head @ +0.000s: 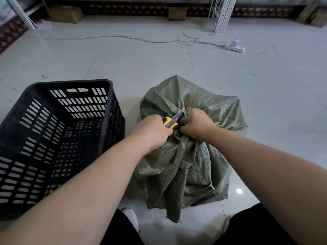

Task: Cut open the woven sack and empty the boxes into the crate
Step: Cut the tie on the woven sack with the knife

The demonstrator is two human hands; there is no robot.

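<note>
A green woven sack stands bulging on the tiled floor in front of me, its neck gathered into a twist. My right hand is closed around that twisted neck. My left hand grips a yellow utility knife, whose blade tip rests against the neck right beside my right hand. A black slatted plastic crate sits on the floor to the left of the sack, with nothing visible inside it. The boxes are hidden inside the sack.
A white power strip with a charger and long cables lies on the floor far ahead. Cardboard boxes and a white perforated rack post stand along the back wall. My knees and a shoe are at the bottom edge.
</note>
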